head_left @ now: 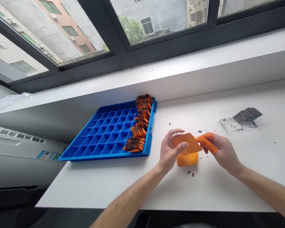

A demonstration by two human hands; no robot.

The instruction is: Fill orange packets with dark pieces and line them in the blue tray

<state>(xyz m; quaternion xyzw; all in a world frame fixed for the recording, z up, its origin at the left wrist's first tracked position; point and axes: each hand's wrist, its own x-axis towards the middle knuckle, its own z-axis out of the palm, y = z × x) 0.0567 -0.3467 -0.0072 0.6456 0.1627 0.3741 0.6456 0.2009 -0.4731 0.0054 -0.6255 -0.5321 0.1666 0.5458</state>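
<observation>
My left hand point(171, 146) is closed around the left edge of a thin orange square sheet point(187, 143), thumb on its near face. With orange finger covers on its thumb and fingers, my right hand point(217, 147) pinches at the sheet's right corner. Directly beneath lies a yellow-orange piece point(187, 160) on the white table, partly hidden by the sheet. In a column along the right side of the blue compartment tray point(104, 139) stand bundles of thin orange and black sheets point(138, 130).
Dark flat sheets point(248, 114) are piled on a clear plastic bag point(228, 125) at the right. Small dark flakes point(193, 174) are scattered over the white table point(123, 186). A window ledge point(142, 77) rises behind it. The tray's left end overhangs the table's left edge.
</observation>
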